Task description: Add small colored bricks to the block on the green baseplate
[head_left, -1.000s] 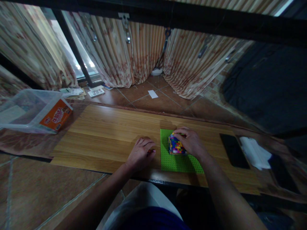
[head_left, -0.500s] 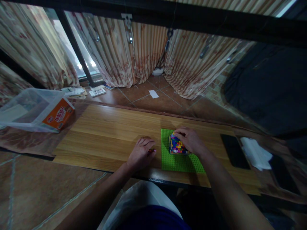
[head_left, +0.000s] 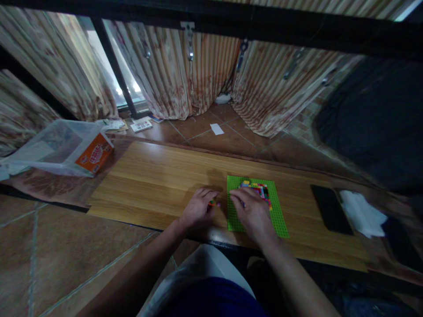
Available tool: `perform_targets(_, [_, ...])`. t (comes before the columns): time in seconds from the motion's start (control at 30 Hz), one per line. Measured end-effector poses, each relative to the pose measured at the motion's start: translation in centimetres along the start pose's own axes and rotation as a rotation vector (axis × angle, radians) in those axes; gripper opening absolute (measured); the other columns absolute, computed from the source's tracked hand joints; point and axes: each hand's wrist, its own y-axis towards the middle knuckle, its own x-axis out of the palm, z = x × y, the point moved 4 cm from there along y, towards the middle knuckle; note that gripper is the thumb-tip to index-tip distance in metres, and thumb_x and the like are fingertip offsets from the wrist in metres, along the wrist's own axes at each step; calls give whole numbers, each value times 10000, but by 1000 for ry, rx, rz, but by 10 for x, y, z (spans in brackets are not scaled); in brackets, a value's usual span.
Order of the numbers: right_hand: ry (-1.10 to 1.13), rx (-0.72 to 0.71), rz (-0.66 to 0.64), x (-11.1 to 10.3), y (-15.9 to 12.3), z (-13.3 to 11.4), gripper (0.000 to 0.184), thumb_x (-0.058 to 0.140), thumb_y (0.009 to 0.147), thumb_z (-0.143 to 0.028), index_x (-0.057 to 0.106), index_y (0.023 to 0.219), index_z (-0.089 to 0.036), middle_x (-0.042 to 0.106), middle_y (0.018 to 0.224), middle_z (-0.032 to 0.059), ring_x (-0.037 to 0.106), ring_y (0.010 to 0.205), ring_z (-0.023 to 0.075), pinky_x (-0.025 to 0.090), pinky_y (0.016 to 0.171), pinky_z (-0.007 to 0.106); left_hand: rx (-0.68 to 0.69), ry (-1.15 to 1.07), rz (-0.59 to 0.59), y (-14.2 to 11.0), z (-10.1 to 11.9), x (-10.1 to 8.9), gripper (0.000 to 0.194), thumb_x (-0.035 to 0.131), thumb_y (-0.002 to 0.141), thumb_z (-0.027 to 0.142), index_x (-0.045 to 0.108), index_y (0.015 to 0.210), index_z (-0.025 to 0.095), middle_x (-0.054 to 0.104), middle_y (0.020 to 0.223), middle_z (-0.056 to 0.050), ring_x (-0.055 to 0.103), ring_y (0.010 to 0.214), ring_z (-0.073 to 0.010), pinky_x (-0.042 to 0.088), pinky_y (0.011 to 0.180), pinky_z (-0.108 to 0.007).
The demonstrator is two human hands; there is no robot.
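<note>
A green baseplate point(head_left: 280, 220) lies on the wooden board point(head_left: 155, 180) near its front edge. A multicoloured block build point(head_left: 259, 190) sits at the far part of the plate, seen from above. My right hand point(head_left: 253, 211) rests over the plate's near left part, in front of the build, with fingers stretched toward the left edge. My left hand point(head_left: 198, 208) lies curled on the board just left of the plate, with small coloured bricks point(head_left: 213, 203) at its fingertips.
A clear plastic bin point(head_left: 53, 147) with an orange box point(head_left: 95, 154) lies at the board's far left. A black phone point(head_left: 330, 209) and white cloth point(head_left: 361, 213) sit at the right. Striped curtains point(head_left: 185, 70) hang behind, with papers point(head_left: 140, 125) on the tiled floor.
My right hand let go of the block build and moved left and nearer, onto the plate's left part. The build now shows its top. The view shifted a little.
</note>
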Motion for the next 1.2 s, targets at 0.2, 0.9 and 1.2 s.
perform_targets(0.2, [-94,79,-182,60,-24,-12,237,412,905,-110,637,903,-183,627,880,89,586,863,213,473,784,324,-18,-1,-9,-1,-5,2,537,558,694,82,553,1225,160,629,1183,-103,544,1133,-255,439,1026,-442])
perform_targets(0.9, [237,363,260,-33,-9,55,276,540,877,-418,693,936,-196,711,902,64,656,794,202,513,735,342,-8,-29,45,0,-5,-1,399,557,758,107,591,1152,159,642,1097,-105,569,1070,-246,473,962,-437])
perform_targets(1.2, [209,346,238,-16,9,91,241,606,796,-438,741,808,-238,683,1005,70,594,994,233,425,936,426,14,-69,61,0,-5,-3,449,471,740,32,596,1149,171,644,1093,-100,564,1098,-246,476,961,-447])
